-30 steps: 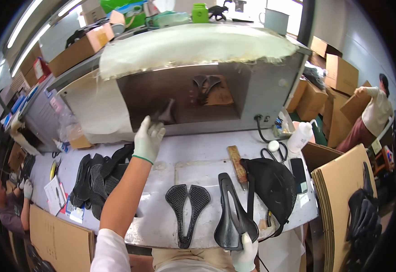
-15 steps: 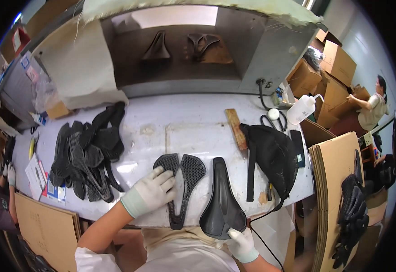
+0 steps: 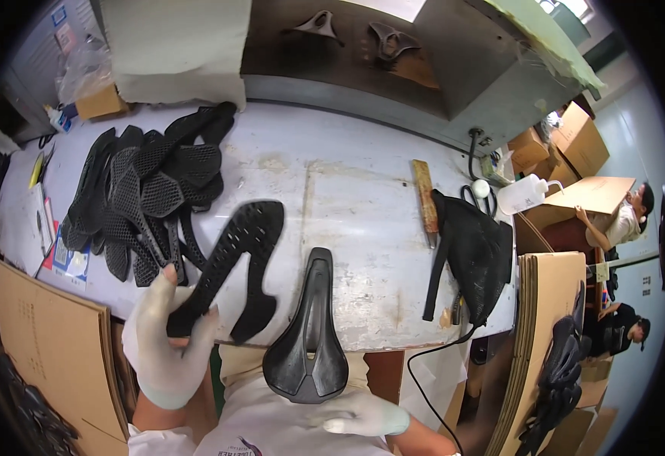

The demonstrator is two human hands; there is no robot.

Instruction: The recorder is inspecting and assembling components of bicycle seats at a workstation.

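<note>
My left hand [image 3: 166, 346], in a white glove, grips a black perforated saddle pad [image 3: 230, 262] by one end between thumb and fingers. The pad is raised and tilted, showing its forked shape. In front of me lies a black bicycle saddle [image 3: 283, 357], its nose pointing away over the table and its wide rear overhanging the near edge. My right hand [image 3: 366, 414], also gloved, is at the saddle's rear edge, fingers partly hidden beneath it and thumb off to the side. A pile of black honeycomb pads [image 3: 161, 186] covers the table's left part.
A wooden strip [image 3: 425, 199], a black bag [image 3: 473, 254] with a cord, and a white squeeze bottle [image 3: 522, 194] stand to the right. Behind them an open metal box [image 3: 461, 106] holds two saddle parts. Cardboard stacks [image 3: 51, 334] flank the table; other people work nearby.
My left hand has lifted the pad off the table, turned it over and drawn it left. The saddle has shifted left; my right thumb has come off its top. My view has turned.
</note>
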